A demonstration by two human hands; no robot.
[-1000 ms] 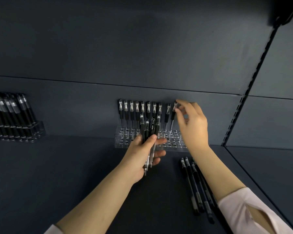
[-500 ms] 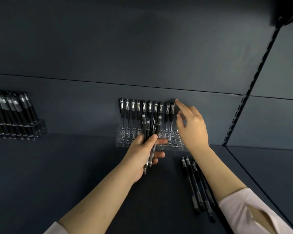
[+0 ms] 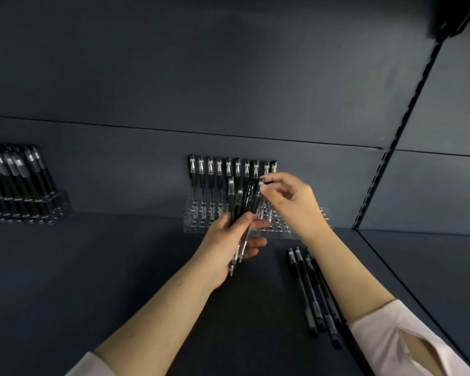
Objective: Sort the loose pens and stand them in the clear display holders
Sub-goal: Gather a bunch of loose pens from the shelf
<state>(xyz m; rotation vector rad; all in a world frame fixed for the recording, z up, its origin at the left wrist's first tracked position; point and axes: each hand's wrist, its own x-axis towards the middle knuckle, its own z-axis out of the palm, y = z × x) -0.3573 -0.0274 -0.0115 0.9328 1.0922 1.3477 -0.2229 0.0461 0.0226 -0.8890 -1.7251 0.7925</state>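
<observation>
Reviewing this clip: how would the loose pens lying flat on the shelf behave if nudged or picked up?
The loose pens look slim and round, so a sideways nudge would probably roll them on the flat shelf. They seem rigid and light: the left hand holds a similar bunch easily.

the shelf lies open between the full holder at far left and the centre holder. a standing row of pens walls the centre holder's back; its front holes are free. loose pens lie across the right approach to it.
</observation>
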